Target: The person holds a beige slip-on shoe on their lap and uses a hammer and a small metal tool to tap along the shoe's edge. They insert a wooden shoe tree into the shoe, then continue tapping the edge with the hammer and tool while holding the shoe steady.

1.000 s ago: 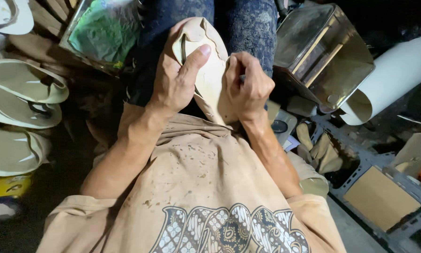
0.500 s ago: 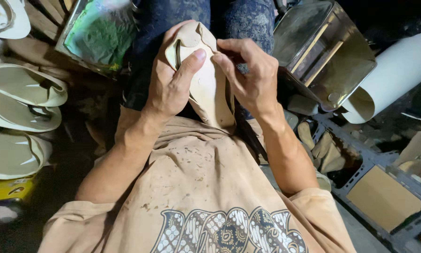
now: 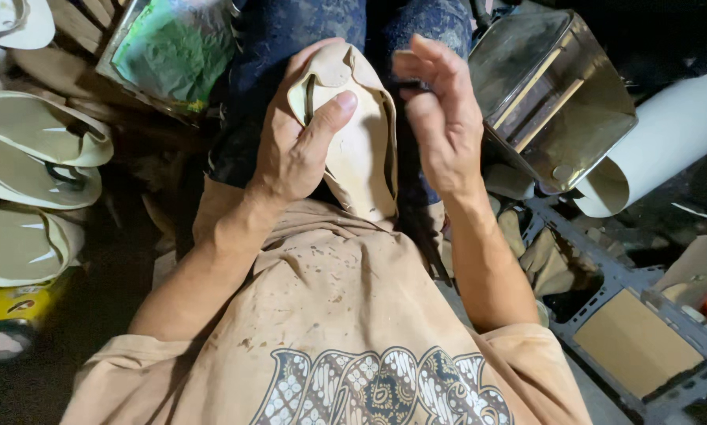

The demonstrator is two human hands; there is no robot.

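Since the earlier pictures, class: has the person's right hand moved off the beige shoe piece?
Yes. The right hand has lifted off the beige shoe piece and shifted right, towards the metal tin; the left hand grips the piece.

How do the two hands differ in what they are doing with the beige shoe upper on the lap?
The left hand grips the beige shoe upper, thumb pressed flat on its front; the right hand is lifted beside it, not gripping it. The left hand's fingers wrap behind the piece, while the right hand's fingers curl loosely and seem to pinch something small and dark. Both are bare and raised over the lap.
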